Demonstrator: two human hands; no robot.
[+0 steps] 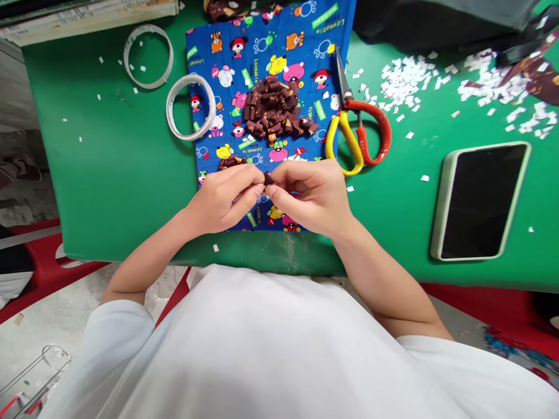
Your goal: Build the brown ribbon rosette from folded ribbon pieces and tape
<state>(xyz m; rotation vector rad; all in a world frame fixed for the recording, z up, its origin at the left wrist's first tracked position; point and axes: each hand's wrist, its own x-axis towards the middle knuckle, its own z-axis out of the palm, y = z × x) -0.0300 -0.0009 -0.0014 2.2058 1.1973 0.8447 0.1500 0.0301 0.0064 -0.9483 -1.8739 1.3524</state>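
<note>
I'm seeing the left hand and the right hand meeting over the near part of a blue printed cloth, fingers curled in and thumbs pressing toward the forefingers. Between them, both hands are pinching a small dark brown piece at their fingertips, which are almost touching; I can't tell its full shape, since the fingers are covering most of it. Just beyond, a heap of brown pieces is lying mid-cloth, and a smaller brown cluster is showing just behind the left hand. Scissors with one yellow and one red handle are lying across the cloth's right edge. On the left, one white ring is overlapping the cloth, while a second ring is resting on the green table. White paper bits and a phone are lying farther right.
</note>
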